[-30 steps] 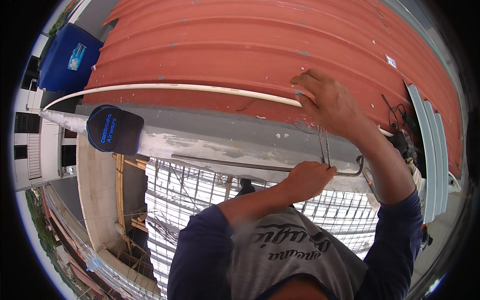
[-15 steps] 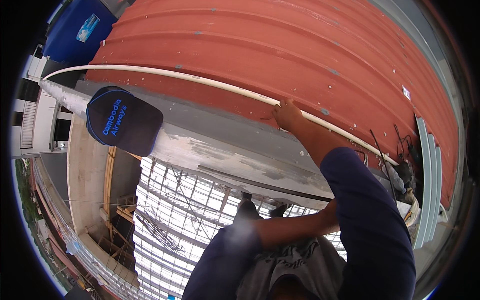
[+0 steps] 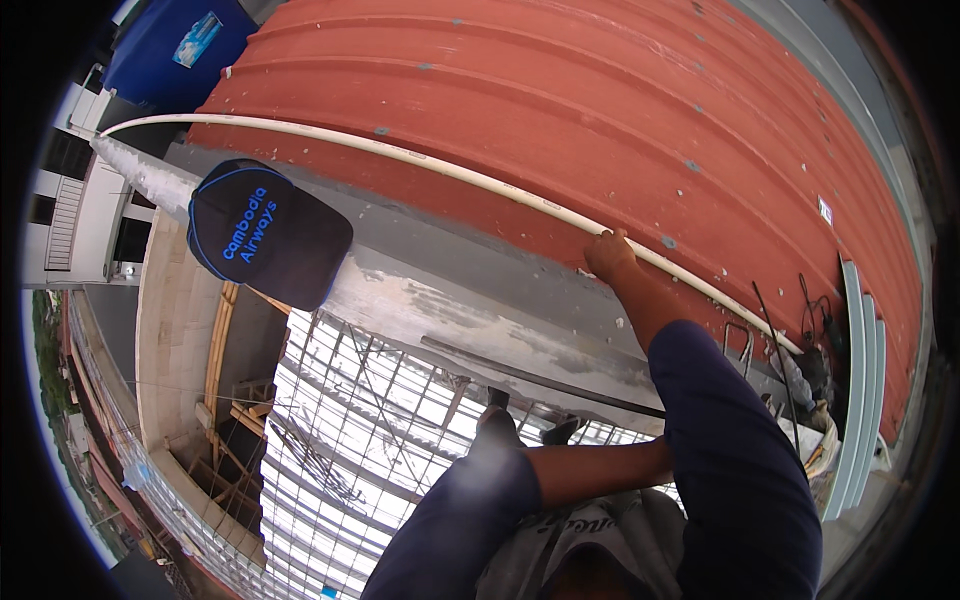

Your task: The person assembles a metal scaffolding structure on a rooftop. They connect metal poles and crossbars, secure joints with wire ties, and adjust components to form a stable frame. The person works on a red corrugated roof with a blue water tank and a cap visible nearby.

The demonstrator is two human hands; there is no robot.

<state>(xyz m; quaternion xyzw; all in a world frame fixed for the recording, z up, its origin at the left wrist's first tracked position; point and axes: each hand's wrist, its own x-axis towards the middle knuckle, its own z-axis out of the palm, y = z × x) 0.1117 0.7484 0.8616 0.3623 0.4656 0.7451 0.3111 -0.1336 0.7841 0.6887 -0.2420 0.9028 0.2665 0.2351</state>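
A long white plastic pipe (image 3: 500,187) lies bowed along the lower edge of the red ribbed metal roofing (image 3: 560,110). My right hand (image 3: 610,257) is closed on it right of the middle, the fingers bent over its near side. My left forearm (image 3: 600,474) crosses under my right arm, and the right sleeve hides my left hand. Just below the right hand runs a grey ledge (image 3: 470,255). A dark cap with blue lettering (image 3: 270,235) sits on that ledge at the left.
Grey metal lengths (image 3: 860,390) stand at the right, beside cables (image 3: 815,310) and a thin dark rod (image 3: 775,350). A blue tank (image 3: 180,50) is at the far left. Below the ledge are a metal grid (image 3: 350,410), bamboo poles (image 3: 220,345) and a drop.
The whole view has shifted a little, with the cap and roofing now further right. My right hand appears slightly further right along the pipe, still closed on it.
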